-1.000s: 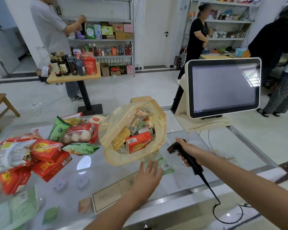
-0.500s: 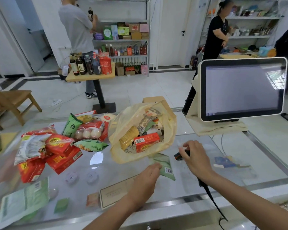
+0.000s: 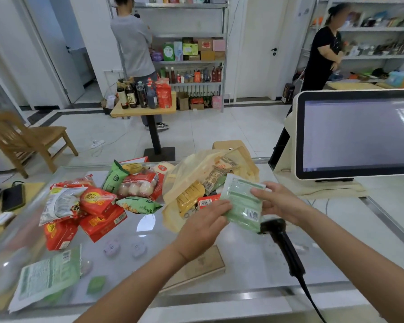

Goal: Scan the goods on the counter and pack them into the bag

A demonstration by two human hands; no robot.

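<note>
A flat green packet (image 3: pixel 241 202) with a barcode is lifted off the glass counter (image 3: pixel 254 257), just in front of the open yellowish plastic bag (image 3: pixel 184 176). My left hand (image 3: pixel 203 226) pinches its lower left edge and my right hand (image 3: pixel 278 202) grips its right side. The bag lies on its side with several packed goods showing in its mouth. The black barcode scanner (image 3: pixel 282 241) lies on the counter below my right hand, its cable running off the front edge. Red boxes (image 3: pixel 98 217) and other snack packs sit to the left.
A white touch-screen register (image 3: pixel 357 134) stands at the right. An egg pack (image 3: pixel 138 185), a green bag (image 3: pixel 138 205) and a large green packet (image 3: pixel 47 276) lie on the counter's left. A phone (image 3: pixel 13 197) rests at the far left. Two people stand by shelves behind.
My right hand has let go of the scanner, which now lies on the counter. Both hands have picked the green packet up off the glass and raised it toward the bag's mouth.
</note>
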